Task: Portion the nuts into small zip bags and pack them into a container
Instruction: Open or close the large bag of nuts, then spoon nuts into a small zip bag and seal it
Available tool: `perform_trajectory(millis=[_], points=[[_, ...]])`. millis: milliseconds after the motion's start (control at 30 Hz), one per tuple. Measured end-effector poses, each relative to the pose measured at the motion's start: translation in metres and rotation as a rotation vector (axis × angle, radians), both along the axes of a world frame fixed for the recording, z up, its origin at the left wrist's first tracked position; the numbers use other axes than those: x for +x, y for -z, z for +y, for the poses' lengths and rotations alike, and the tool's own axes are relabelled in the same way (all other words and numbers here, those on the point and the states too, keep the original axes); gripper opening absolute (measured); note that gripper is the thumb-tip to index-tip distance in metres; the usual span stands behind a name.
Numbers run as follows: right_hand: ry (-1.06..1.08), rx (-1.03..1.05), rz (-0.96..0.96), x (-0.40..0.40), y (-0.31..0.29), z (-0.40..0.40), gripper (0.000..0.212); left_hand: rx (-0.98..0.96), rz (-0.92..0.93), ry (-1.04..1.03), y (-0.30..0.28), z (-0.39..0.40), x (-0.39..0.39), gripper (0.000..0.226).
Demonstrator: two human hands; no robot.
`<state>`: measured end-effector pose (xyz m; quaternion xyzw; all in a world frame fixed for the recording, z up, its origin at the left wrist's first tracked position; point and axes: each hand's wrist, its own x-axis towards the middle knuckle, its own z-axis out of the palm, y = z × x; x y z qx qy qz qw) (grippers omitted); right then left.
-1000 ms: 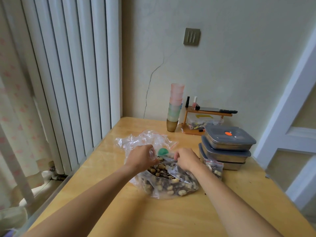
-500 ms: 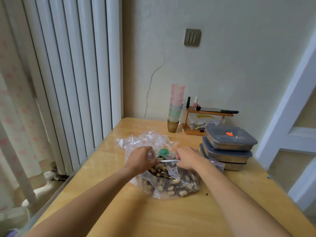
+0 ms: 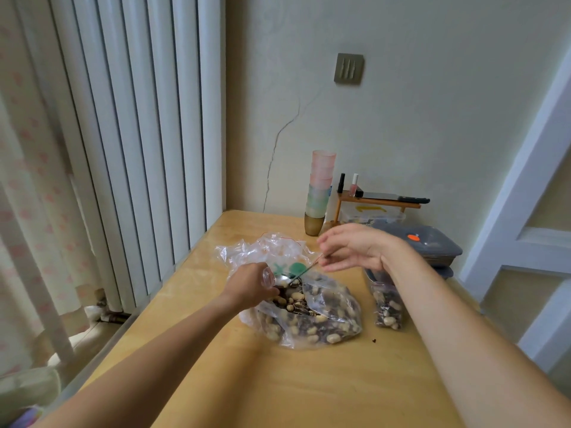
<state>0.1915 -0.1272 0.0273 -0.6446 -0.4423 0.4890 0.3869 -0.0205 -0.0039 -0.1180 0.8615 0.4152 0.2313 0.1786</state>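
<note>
Nuts sit in the big bag mid-table; left hand pinches its rim, seemingly to keep the mouth wide; right hand, fingers loosely spread, pinches a spoon by its handle; a filled small bag waits beside the containers.

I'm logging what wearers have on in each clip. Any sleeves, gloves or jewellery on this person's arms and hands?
None visible. The left hand and right hand are bare, with no gloves, rings or watch in sight. Both forearms are uncovered up to the frame edge, so no sleeve shows.
</note>
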Motion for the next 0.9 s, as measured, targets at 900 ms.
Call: perform_trajectory(millis=[900], points=[[0.253,0.696,-1.007,-0.034,0.090,0.041,0.038,0.163,-0.212,-0.148,0.039,-0.006,0.007,0.015]])
